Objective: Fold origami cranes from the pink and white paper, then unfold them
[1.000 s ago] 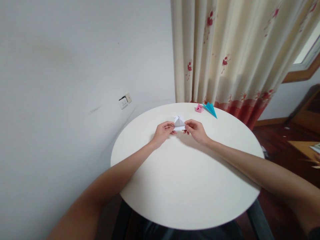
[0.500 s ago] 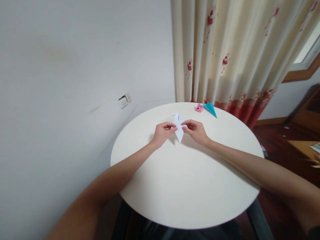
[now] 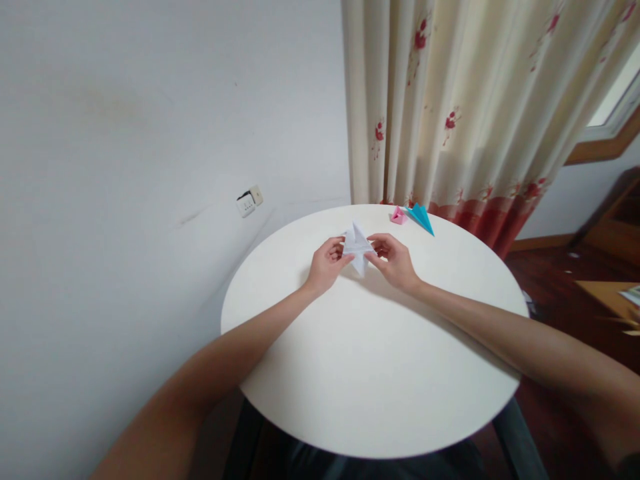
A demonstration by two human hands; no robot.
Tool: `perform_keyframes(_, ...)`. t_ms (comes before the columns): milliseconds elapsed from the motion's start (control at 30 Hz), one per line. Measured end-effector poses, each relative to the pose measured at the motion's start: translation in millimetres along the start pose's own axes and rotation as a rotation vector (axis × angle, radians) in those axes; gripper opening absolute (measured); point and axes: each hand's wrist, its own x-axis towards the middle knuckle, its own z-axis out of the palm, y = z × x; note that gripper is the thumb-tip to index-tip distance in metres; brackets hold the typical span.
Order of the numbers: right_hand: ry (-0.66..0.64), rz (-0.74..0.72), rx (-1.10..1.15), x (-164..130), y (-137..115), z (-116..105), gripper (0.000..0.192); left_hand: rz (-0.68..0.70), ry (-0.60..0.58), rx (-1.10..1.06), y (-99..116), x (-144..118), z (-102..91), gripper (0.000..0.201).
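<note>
Head camera is showing me both hands meeting at the centre of the frame, above the far part of the round white table point(image 3: 370, 373). My left hand point(image 3: 327, 263) is pinching the left edge of a folded white paper point(image 3: 357, 247), and my right hand point(image 3: 395, 260) is pinching its right edge. A pink paper piece point(image 3: 397, 215) and a blue paper plane point(image 3: 421, 218) are lying just beside each other near the table's far rim.

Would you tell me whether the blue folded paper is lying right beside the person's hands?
No, the blue folded paper lies apart at the table's far edge next to a pink paper piece, while both hands hold the white folded paper.
</note>
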Motion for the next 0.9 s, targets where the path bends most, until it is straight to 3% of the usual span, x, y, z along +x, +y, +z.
perform_keyframes(167,0.001,-0.053,-0.064,-1.0,-5.4,1.1,0.029,-0.071,-0.059,0.052,-0.1,-0.5,-2.6,0.032)
perform_keyframes(400,-0.028,-0.112,-0.161,-2.6,-9.4,0.9,0.028,-0.122,0.012,0.185,-4.4,0.0,-3.0,0.027)
perform_keyframes(500,-0.016,-0.126,-0.163,-2.2,-10.0,-0.2,0.027,-0.125,0.039,0.161,-4.7,-0.9,-0.8,0.030)
perform_keyframes(667,-0.015,-0.140,-0.212,-1.4,-12.7,-1.4,0.012,-0.230,-0.013,0.081,-0.7,-4.5,2.5,0.032)
perform_keyframes(900,-0.017,-0.139,-0.177,-3.3,-15.2,1.3,0.016,-0.228,-0.016,0.008,1.0,-6.9,5.1,0.028)
